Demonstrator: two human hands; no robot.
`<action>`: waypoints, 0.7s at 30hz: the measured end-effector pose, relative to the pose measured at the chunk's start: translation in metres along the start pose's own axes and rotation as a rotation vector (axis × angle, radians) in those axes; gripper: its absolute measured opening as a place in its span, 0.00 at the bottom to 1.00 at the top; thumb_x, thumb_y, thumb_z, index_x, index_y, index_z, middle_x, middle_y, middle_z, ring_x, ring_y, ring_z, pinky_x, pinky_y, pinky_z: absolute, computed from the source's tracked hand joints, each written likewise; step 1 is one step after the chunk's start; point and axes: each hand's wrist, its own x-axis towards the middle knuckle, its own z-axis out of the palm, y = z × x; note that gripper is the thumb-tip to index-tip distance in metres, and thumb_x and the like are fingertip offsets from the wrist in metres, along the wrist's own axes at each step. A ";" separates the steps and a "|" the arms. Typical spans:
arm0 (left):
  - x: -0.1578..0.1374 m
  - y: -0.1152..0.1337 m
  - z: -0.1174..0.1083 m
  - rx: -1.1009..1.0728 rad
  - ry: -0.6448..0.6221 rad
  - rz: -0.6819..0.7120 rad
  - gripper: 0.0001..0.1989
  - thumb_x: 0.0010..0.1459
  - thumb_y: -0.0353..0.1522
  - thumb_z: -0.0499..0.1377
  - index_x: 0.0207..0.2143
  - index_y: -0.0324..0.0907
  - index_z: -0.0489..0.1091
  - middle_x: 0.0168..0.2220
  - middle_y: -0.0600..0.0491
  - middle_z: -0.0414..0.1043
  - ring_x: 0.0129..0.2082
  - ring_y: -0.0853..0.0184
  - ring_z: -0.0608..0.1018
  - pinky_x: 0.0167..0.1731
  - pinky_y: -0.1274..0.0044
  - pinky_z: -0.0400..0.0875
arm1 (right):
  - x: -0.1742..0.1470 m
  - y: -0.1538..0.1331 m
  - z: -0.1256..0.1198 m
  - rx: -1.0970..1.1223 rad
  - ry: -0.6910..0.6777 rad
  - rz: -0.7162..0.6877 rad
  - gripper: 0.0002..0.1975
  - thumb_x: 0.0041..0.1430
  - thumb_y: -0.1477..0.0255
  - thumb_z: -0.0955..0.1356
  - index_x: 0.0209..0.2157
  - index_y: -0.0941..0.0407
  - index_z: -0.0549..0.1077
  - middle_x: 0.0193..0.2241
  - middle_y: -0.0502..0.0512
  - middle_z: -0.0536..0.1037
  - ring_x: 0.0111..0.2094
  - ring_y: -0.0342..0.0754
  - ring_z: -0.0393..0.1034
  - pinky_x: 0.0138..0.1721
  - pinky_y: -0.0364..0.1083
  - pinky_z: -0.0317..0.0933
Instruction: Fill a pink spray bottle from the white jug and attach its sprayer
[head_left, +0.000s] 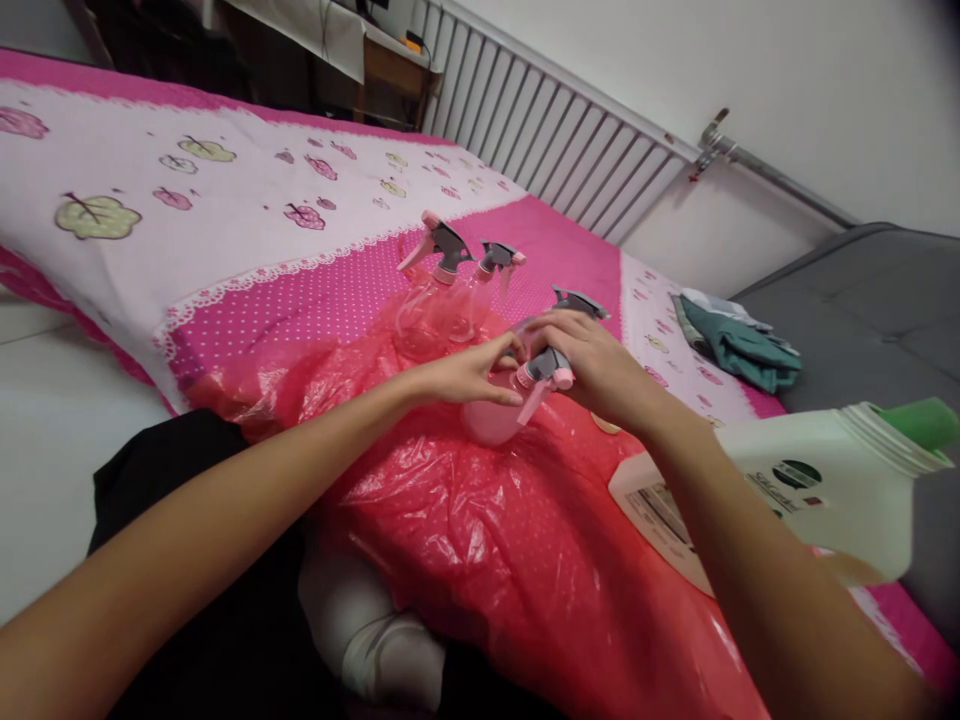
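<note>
A clear spray bottle [493,418] with a pink and grey trigger head stands tilted on the red plastic sheet [480,540]. My left hand [469,375] closes around its upper body, thumb along the near side. From the right, my right hand [589,362] curls its fingers at the bottle's trigger head [546,372]; the fingertips are partly hidden. Just behind my right hand shows another grey trigger head [579,302], its bottle mostly covered. Two more clear spray bottles, a left one [421,318] and a right one [471,305], stand together beyond my left hand.
A large whitish jug [832,490] with a green cap [919,424] lies by my right forearm. Folded green cloth [739,345] rests near the grey headboard [870,310]. The bed has a pink patterned cover [247,200]. A metal railing [555,120] and a desk [390,70] stand behind.
</note>
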 end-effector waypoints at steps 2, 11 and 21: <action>0.000 -0.002 -0.001 0.004 0.003 -0.002 0.25 0.53 0.34 0.76 0.50 0.46 0.70 0.54 0.48 0.77 0.60 0.53 0.80 0.60 0.63 0.73 | 0.002 0.005 -0.002 0.017 -0.076 -0.042 0.10 0.71 0.60 0.69 0.43 0.51 0.75 0.47 0.58 0.81 0.50 0.54 0.73 0.56 0.55 0.65; -0.002 -0.007 -0.003 0.040 0.005 0.003 0.25 0.54 0.34 0.77 0.51 0.44 0.72 0.50 0.46 0.80 0.54 0.53 0.83 0.55 0.63 0.77 | 0.002 0.000 -0.003 -0.102 -0.130 0.101 0.08 0.70 0.64 0.71 0.40 0.54 0.75 0.39 0.58 0.81 0.41 0.53 0.71 0.45 0.50 0.54; -0.003 -0.022 0.001 0.029 0.070 0.019 0.43 0.53 0.41 0.77 0.70 0.51 0.69 0.71 0.41 0.69 0.74 0.46 0.70 0.69 0.55 0.68 | -0.004 -0.021 0.003 -0.174 -0.074 0.271 0.13 0.69 0.58 0.70 0.38 0.54 0.77 0.28 0.56 0.77 0.28 0.49 0.64 0.34 0.49 0.45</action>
